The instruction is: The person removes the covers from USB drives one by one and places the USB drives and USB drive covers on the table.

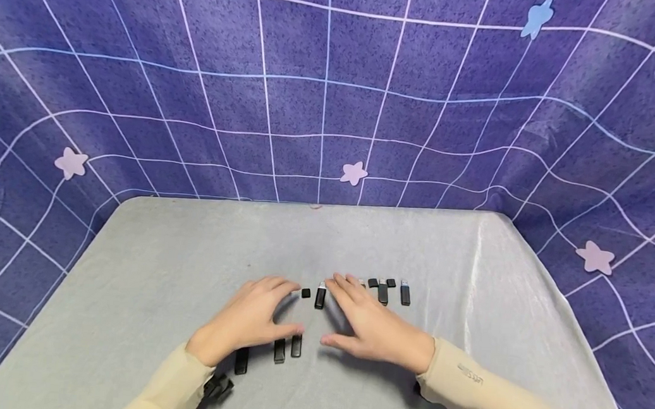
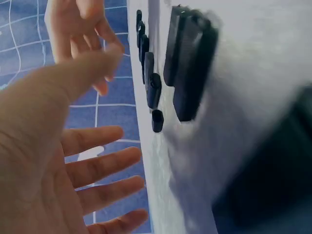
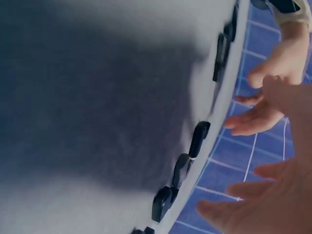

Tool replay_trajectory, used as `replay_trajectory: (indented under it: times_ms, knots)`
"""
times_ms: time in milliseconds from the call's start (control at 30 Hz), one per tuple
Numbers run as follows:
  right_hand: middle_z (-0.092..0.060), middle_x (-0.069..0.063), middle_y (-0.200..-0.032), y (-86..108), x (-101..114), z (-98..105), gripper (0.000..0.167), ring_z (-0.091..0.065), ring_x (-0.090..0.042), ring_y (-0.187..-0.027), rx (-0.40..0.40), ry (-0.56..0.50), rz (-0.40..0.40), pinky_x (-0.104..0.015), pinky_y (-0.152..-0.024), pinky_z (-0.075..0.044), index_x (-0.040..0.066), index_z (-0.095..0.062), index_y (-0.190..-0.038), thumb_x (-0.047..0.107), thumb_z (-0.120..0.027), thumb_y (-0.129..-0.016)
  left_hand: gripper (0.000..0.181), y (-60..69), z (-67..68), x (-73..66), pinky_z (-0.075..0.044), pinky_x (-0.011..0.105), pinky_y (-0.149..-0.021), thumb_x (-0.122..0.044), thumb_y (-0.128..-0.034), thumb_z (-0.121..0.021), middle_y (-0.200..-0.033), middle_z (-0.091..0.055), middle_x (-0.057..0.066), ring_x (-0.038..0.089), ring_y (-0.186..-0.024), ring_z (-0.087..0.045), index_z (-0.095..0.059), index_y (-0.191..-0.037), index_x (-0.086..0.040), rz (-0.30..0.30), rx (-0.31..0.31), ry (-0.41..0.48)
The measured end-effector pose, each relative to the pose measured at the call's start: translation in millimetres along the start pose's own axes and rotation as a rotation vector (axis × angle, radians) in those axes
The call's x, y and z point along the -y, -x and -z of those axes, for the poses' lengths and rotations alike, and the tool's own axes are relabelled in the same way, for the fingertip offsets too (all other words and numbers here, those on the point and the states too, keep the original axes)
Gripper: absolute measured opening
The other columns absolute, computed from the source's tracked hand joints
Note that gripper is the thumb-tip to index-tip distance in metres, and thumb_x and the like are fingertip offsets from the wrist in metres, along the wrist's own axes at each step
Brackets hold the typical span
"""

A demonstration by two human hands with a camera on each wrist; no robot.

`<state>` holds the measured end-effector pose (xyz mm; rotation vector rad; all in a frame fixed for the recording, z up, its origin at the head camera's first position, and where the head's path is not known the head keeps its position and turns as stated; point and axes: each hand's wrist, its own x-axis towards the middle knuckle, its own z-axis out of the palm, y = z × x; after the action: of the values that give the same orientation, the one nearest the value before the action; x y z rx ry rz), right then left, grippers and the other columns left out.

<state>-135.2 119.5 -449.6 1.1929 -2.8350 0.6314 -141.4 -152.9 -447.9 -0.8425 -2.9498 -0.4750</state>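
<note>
Both hands are basically hovering over a bunch of USB sticks here. Left hand is wide open, thumb well away from the fingers, holding nothing. Right hand is the same deal: loosely spread, nothing gripped. Between the fingertips there's an uncapped black stick, metal plug pointing at the far edge, with a small black cap just beside it on the left. Past the right fingers sit another uncapped stick and a blue-banded stick, well inside the right edge. Two black sticks lie near the left thumb, partly under it in the head view, and a third stick is by the left wrist. Roomwise, the grey surface runs a good way back from the row to the purple backdrop, and there's a decent gap between the hands.
</note>
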Motion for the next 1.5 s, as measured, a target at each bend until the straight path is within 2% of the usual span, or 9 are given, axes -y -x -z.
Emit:
replay_trajectory:
  times_ms: [167,300,500,667,800,967,1200,1367,1500]
  knots:
    - [-0.006,-0.021,-0.17,9.3,7,2,0.108,-0.015,-0.045,-0.156,0.133,0.052,0.101,-0.054,-0.122,-0.028,0.004,-0.014,-0.164,0.066,-0.065,-0.091,0.108,25.2,7.2,6.8,-0.04,0.067,-0.11,-0.08,-0.0706,-0.075,-0.148,-0.057,0.011,0.041,-0.14,-0.049,-0.049,-0.152,-0.013,0.047,-0.01,-0.031]
    - [-0.002,-0.023,-0.17,6.2,13,-2,0.111,-0.017,-0.039,-0.157,0.19,0.068,0.183,-0.046,-0.123,-0.029,0.003,-0.01,-0.164,0.067,-0.064,-0.091,0.124,41.5,11.7,15.1,-0.039,0.068,-0.109,-0.086,-0.0609,-0.074,-0.15,-0.056,0.01,0.046,-0.143,-0.044,-0.044,-0.155,-0.012,0.066,-0.04,-0.059]
    - [-0.017,-0.028,-0.167,-9.2,23,-16,0.1,-0.033,-0.033,-0.153,0.2,0.081,0.272,-0.036,-0.118,-0.038,-0.001,-0.016,-0.163,0.064,-0.056,-0.098,0.126,59.8,14.6,24.8,-0.041,0.069,-0.106,-0.089,-0.0588,-0.072,-0.149,-0.056,0.011,0.047,-0.143,-0.044,-0.045,-0.155,-0.012,0.096,-0.042,-0.087]
    - [-0.038,-0.025,-0.16,-20.0,33,-26,0.091,-0.042,-0.033,-0.148,0.176,0.172,0.32,-0.038,-0.119,-0.038,-0.004,-0.031,-0.158,0.061,-0.057,-0.099,0.123,68.8,18.2,27.7,-0.043,0.069,-0.104,-0.089,-0.0607,-0.071,-0.147,-0.058,0.011,0.046,-0.142,-0.045,-0.046,-0.154,-0.013,0.125,-0.046,-0.096]
    - [-0.06,-0.015,-0.144,-23.3,39,-30,0.082,-0.06,-0.025,-0.128,0.109,0.25,0.319,-0.034,-0.111,-0.048,0.001,-0.048,-0.149,0.059,-0.066,-0.094,0.121,70.9,21.2,27.3,-0.044,0.068,-0.102,-0.089,-0.0609,-0.071,-0.145,-0.059,0.009,0.045,-0.142,-0.046,-0.047,-0.154,-0.014,0.135,-0.058,-0.105]
    - [-0.069,0.001,-0.116,-25.9,44,-33,0.057,-0.062,-0.013,-0.103,0.05,0.286,0.319,-0.026,-0.094,-0.052,0.009,-0.063,-0.133,0.046,-0.076,-0.091,0.122,68.7,21.7,22.4,-0.043,0.069,-0.104,-0.089,-0.0608,-0.071,-0.147,-0.058,0.01,0.045,-0.142,-0.046,-0.046,-0.154,-0.014,0.135,-0.042,-0.103]
    - [-0.066,-0.001,-0.105,-27.9,44,-34,0.01,-0.061,-0.009,-0.091,0.062,0.133,0.323,-0.019,-0.084,-0.052,0.014,-0.072,-0.097,0.016,-0.073,-0.087,0.12,59.2,16.8,10.0,-0.042,0.067,-0.108,-0.088,-0.0624,-0.071,-0.148,-0.057,0.007,0.045,-0.143,-0.045,-0.046,-0.155,-0.015,0.078,-0.029,-0.103]
    - [-0.064,0.0,-0.098,-27.4,41,-30,0.006,-0.055,-0.002,-0.085,0.088,-0.102,0.252,-0.007,-0.074,-0.046,0.012,-0.068,-0.086,0.008,-0.068,-0.083,0.118,53.6,13.1,-1.1,-0.04,0.066,-0.11,-0.085,-0.0636,-0.073,-0.148,-0.056,0.006,0.045,-0.145,-0.042,-0.047,-0.154,-0.014,0.033,-0.045,-0.091]
    - [-0.069,0.001,-0.095,-22.9,37,-24,0.008,-0.061,-0.002,-0.086,0.092,-0.21,0.156,-0.009,-0.077,-0.05,0.01,-0.071,-0.088,0.003,-0.073,-0.085,0.117,47.1,9.2,-11.0,-0.039,0.065,-0.112,-0.083,-0.0644,-0.074,-0.15,-0.055,0.007,0.044,-0.146,-0.04,-0.046,-0.154,-0.014,-0.003,-0.044,-0.081]
